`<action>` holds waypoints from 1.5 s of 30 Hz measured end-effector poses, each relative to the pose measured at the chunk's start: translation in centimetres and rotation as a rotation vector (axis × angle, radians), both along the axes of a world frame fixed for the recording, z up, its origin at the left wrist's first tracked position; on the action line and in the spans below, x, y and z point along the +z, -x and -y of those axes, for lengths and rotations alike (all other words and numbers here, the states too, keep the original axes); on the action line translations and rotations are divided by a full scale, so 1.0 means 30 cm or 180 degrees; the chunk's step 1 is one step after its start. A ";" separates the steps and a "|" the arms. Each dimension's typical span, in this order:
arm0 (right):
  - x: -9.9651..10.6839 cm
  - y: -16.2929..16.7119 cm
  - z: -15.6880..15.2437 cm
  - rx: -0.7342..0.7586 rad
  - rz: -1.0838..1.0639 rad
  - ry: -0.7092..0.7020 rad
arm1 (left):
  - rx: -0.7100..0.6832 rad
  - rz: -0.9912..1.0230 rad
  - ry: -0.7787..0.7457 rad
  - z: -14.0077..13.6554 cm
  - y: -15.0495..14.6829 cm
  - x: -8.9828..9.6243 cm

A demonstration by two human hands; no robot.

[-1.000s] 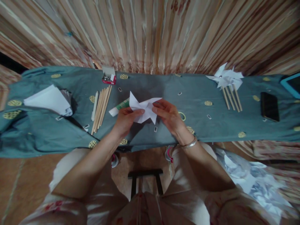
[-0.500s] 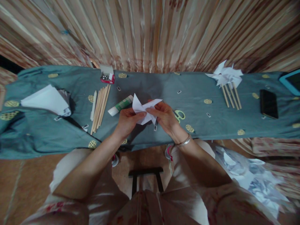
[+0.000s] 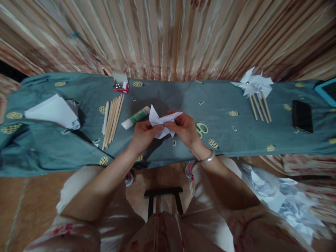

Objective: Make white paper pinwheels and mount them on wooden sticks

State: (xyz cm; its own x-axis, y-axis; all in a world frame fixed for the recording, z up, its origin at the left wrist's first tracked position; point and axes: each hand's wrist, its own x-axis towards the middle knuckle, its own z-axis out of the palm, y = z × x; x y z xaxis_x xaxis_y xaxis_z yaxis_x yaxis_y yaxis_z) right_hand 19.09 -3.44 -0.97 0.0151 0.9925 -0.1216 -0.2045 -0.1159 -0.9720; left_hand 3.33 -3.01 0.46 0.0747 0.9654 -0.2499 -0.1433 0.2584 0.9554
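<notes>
A white paper pinwheel (image 3: pixel 155 118) is held between my two hands above the middle of the table. My left hand (image 3: pixel 144 134) pinches its lower left part, thumb on top. My right hand (image 3: pixel 186 127) grips it from the right, with the thumb pressed near the centre and the other fingers partly hidden behind the paper. A green and white glue stick (image 3: pixel 135 117) lies just beyond my left hand. Beside my right hand, scissors (image 3: pixel 202 130) with pale green handles show; their blades are hidden under the hand.
Wooden sticks (image 3: pixel 113 120) and a white pencil-like stick (image 3: pixel 105 117) lie left, below an open box of pins (image 3: pixel 121 85). Folded paper (image 3: pixel 54 111) sits far left. Finished pinwheels (image 3: pixel 254 84), a phone (image 3: pixel 302 116) and a blue-edged tablet (image 3: pixel 327 91) lie right. A plastic bag of paper (image 3: pixel 283 199) is at lower right.
Both hands keep hold of the pinwheel in nearly the same place. My right fingers have shifted slightly on the paper, and the whole view has moved a little.
</notes>
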 end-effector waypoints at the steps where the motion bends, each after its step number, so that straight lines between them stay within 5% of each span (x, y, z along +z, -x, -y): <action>1: -0.003 0.000 0.000 0.0003 0.0045 -0.0018 | -0.0001 0.0005 0.0013 0.000 -0.001 -0.001; 32: 0.018 0.011 0.014 -0.0102 0.0374 -0.0215 | -0.0004 -0.0031 -0.0059 0.004 -0.002 0.025; 45: 0.064 -0.018 0.006 -0.0237 0.0008 -0.0333 | 0.0211 0.0463 0.0005 -0.013 0.028 0.065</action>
State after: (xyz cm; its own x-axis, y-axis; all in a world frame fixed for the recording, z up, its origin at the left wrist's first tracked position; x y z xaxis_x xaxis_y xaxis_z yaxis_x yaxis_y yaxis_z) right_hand 19.63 -3.63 0.97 0.0894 0.9958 -0.0174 -0.2062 0.0014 -0.9785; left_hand 2.48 -2.62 2.40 0.0463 0.9690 -0.2425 -0.2969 0.2451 0.9229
